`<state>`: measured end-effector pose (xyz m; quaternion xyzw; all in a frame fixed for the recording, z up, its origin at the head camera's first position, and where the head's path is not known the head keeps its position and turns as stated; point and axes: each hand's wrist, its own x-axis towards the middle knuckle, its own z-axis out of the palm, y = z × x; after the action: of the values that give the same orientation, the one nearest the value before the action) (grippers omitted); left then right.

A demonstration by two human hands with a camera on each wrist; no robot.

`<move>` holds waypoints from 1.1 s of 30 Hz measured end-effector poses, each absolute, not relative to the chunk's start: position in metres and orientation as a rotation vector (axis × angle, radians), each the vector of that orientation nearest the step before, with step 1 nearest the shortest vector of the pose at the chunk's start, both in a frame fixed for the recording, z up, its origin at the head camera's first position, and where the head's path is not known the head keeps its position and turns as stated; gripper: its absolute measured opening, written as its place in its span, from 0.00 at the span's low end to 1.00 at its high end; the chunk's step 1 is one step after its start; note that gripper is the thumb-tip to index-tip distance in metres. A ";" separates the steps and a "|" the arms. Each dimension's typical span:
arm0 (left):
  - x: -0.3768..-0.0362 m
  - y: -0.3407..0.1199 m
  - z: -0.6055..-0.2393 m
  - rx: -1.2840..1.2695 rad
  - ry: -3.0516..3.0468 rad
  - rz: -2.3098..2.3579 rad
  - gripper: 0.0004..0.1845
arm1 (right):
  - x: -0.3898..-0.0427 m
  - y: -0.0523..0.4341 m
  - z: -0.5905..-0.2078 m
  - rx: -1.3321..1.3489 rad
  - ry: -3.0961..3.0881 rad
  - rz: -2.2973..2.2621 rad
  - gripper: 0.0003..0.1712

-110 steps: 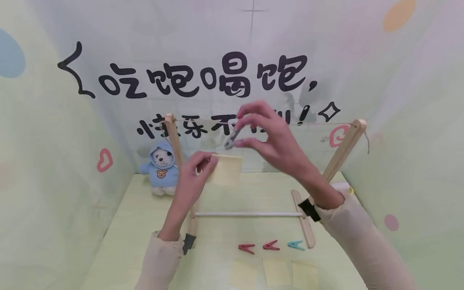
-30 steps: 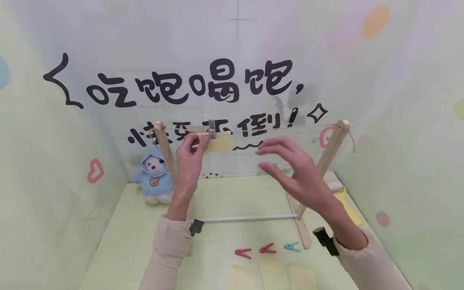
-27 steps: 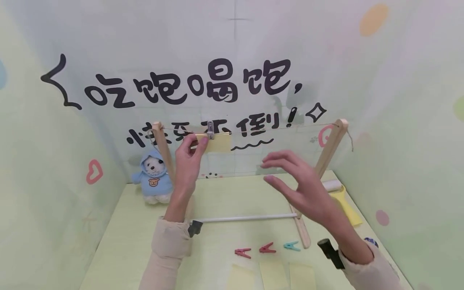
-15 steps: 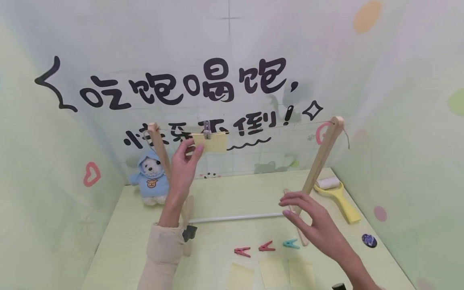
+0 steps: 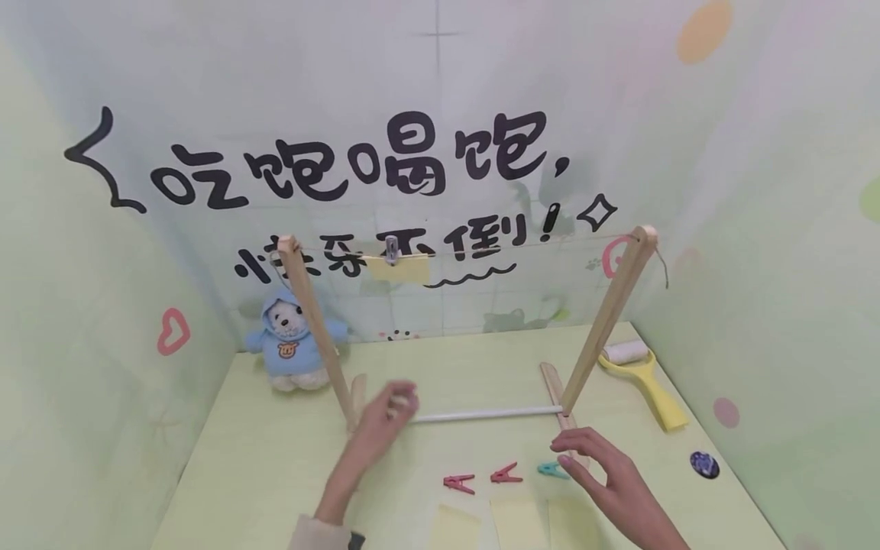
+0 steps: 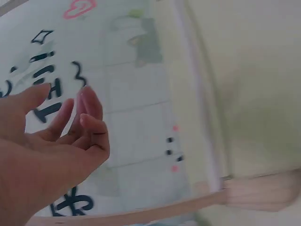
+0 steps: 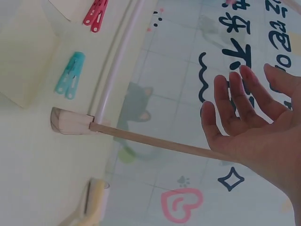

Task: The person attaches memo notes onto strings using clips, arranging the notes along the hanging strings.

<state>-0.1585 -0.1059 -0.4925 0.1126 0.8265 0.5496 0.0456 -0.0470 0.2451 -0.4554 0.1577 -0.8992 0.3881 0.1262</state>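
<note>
Hanging alone from the string (image 5: 509, 246) of a small wooden drying rack (image 5: 312, 321), a yellow sticky note (image 5: 406, 269) stays pinned under a grey clothespin (image 5: 392, 249) after both hands let go and drop toward the bench (image 5: 261, 451). A second ago the left hand (image 5: 388, 416) was steadying the note's edge; now it hovers low beside the rack's left post, fingers loose and holding nothing, while the right hand (image 5: 605, 473), also free and relaxed, reaches down just beside the teal clothespin (image 5: 553, 468). That suggests the first note is hung and the next peg is being sought. Two red clothespins (image 5: 481, 479) lie to the left of the teal one, with three more yellow notes (image 5: 519, 521) in a row at the near edge. A plush bear in a blue hoodie (image 5: 292, 340), a yellow-handled lint roller (image 5: 635, 367) and a small dark disc (image 5: 704, 464) sit farther out. The backdrop bears bold black Chinese lettering (image 5: 357, 160), its top line reading "吃饱喝饱"; the lower line is partly hidden by the rack.
</note>
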 end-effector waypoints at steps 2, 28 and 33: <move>-0.139 -0.103 -0.525 0.355 2.483 1.535 0.21 | -0.045 0.246 -0.460 0.435 -2.654 1.151 0.15; -0.071 -0.085 -0.600 0.456 2.699 1.118 0.18 | -0.074 0.183 -0.567 0.680 -2.553 0.603 0.17; -0.065 -0.084 -0.601 0.459 2.703 1.141 0.13 | -0.077 0.165 -0.590 0.647 -2.655 0.526 0.19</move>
<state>-0.0654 -0.0837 -0.6009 0.1539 0.9069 0.3827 0.0861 -0.0774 0.1650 -0.5901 0.2287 -0.9387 0.1859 0.1787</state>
